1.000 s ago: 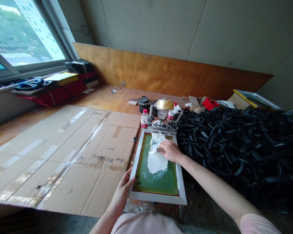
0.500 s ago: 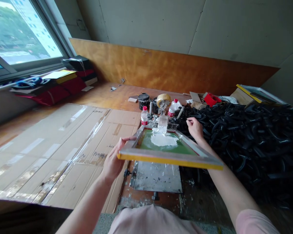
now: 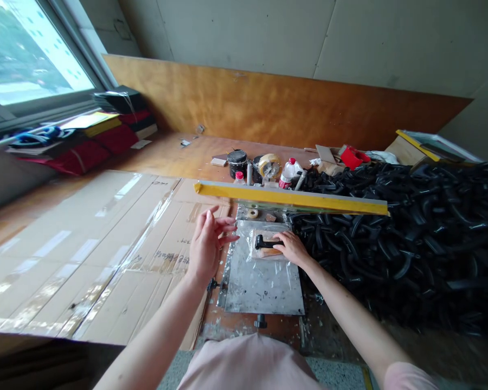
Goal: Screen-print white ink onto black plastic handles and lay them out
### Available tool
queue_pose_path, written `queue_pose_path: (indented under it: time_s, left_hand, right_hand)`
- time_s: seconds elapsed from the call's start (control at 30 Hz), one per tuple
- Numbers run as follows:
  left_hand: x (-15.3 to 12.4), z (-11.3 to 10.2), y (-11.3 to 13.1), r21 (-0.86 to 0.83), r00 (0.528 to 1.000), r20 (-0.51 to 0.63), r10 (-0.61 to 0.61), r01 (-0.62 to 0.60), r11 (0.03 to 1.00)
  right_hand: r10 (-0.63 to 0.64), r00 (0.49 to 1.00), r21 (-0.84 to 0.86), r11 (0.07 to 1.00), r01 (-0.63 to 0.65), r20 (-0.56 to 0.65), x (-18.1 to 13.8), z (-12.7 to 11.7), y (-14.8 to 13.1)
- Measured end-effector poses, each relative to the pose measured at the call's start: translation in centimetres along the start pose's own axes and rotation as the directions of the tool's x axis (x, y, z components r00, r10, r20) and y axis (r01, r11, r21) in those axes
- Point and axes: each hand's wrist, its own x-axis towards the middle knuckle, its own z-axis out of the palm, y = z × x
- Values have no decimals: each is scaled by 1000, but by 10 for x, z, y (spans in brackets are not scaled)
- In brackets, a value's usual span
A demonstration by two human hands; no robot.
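A screen-printing frame with a yellow-taped front edge is tilted up, seen almost edge-on. Beneath it, a metal base plate carries a small jig block wrapped in clear film. On that block lies a black plastic handle, its right end between the fingers of my right hand. My left hand is held up left of the plate, fingers spread, holding nothing and apart from the frame. The printing surface of the screen is hidden from this angle.
A large heap of black plastic handles fills the right side. Flattened cardboard covers the left. Behind the frame stand a black tub, a tape roll and a red-capped bottle. A red tape dispenser lies farther right.
The frame's front edge has swung upward, uncovering the jig. My left hand has come off the frame. My right hand has moved from beside the heap onto the jig with a black handle.
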Motion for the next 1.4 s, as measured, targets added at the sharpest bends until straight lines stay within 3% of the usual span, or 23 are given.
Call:
queue_pose_path:
  time_s: [0.1, 0.17, 0.23, 0.3, 0.4, 0.47, 0.5, 0.53, 0.6, 0.67, 0.73, 0.83, 0.97, 1.0, 1.07, 1.13, 1.17, 1.2, 1.27, 1.33, 1.4]
  left_hand:
    - [-23, -15, -42, 57, 958, 23, -285, 283, 957]
    - [-41, -21, -70, 134, 854, 69, -516, 505, 853]
    - [-56, -20, -92, 146, 738, 103, -667, 652, 744]
    - [-66, -15, -103, 78, 699, 142, -701, 698, 711]
    - [-69, -10, -101, 39, 784, 80, -616, 615, 788]
    - [-67, -12, -89, 168, 854, 16, -519, 510, 844]
    - [-67, -14, -82, 253, 880, 14, -475, 457, 853]
    - [-67, -16, -74, 332, 898, 36, -438, 403, 853]
    - [-69, -20, -59, 440, 918, 86, -387, 313, 841]
    - [-72, -23, -47, 498, 934, 104, -343, 250, 831]
    - [-75, -23, -39, 540, 946, 110, -305, 201, 817]
    - [-77, -22, -36, 561, 956, 115, -271, 163, 812]
    - [-61, -41, -47, 592, 965, 87, -248, 150, 792]
    - [-53, -52, -53, 640, 967, 61, -246, 151, 753]
    - [-33, -83, -65, 805, 967, -21, -255, 168, 570]
    - [-13, -122, -75, 953, 959, -131, -253, 192, 235]
    - [-5, -142, -79, 968, 954, -167, -248, 206, 140]
    - [2, -161, -81, 974, 950, -196, -243, 218, 65]
    - [10, -193, -84, 966, 935, -258, -242, 258, -32]
    - [15, -216, -86, 943, 912, -330, -244, 310, -118]
    - [17, -229, -87, 920, 889, -384, -248, 346, -184]
  right_hand:
    - [-29, 999, -30, 999, 28, -28, 1, -8, -7]
    - [-54, 995, -74, 996, 48, -79, -4, -13, -23]
    - [-97, 987, -111, 990, 83, -130, -16, -16, -49]
    - [-180, 972, -141, 977, 160, -150, -32, -16, -81]
    - [-380, 918, -132, 921, 366, -110, -55, -19, -119]
    - [-428, 895, -83, 904, 420, -126, -66, -30, -120]
    - [-392, 906, -59, 920, 388, -162, -70, -39, -111]
    - [-315, 925, -46, 949, 312, -211, -72, -50, -96]
    - [-58, 941, -57, 997, 41, -333, -75, -73, -55]
    - [205, 873, -153, 942, -299, -442, -78, -95, -8]
    - [403, 783, -259, 786, -562, -474, -83, -109, 31]
    - [547, 728, -365, 633, -683, -414, -92, -113, 66]
    - [598, 724, -341, 639, -690, -344, -97, -109, 87]
    - [615, 710, -299, 645, -703, -343, -98, -110, 92]
    - [640, 674, -189, 659, -728, -369, -102, -117, 99]
    - [636, 645, -72, 686, -724, -424, -109, -124, 101]
    - [622, 646, -21, 713, -701, -443, -112, -126, 98]
    - [597, 666, 23, 752, -659, -448, -115, -126, 92]
    - [493, 755, 93, 857, -506, -431, -114, -115, 72]
    - [333, 859, 152, 943, -297, -388, -102, -92, 44]
    - [181, 926, 200, 973, -118, -331, -79, -61, 15]
